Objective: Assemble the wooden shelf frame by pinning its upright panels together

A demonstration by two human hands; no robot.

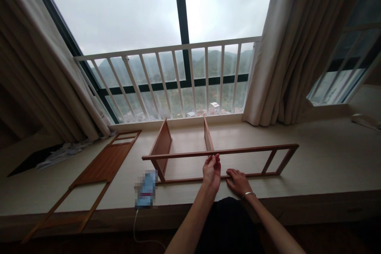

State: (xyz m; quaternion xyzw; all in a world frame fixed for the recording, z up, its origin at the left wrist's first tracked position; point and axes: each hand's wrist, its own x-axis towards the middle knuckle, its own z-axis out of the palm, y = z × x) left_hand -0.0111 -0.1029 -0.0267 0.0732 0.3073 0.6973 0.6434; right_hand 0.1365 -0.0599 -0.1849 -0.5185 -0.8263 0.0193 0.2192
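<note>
A reddish-brown wooden frame (253, 150) lies on its long side on the pale window ledge, with two wooden boards standing up from its far side, a left board (161, 143) and a right board (208, 135). My left hand (212, 172) is at the upper rail, close to where the right board meets it. Its fingertips are pinched together, and whatever is between them is too small to make out. Flat on the lower rail and the ledge beside it rests my right hand (238, 182), fingers stretched out, a bangle on the wrist.
A second wooden frame with a panel (102, 162) lies to the left, its legs jutting over the ledge's front edge. A blurred phone-like device (145, 190) with a white cable lies near that edge. Behind are a white railing (190, 47), a window and beige curtains (276, 55).
</note>
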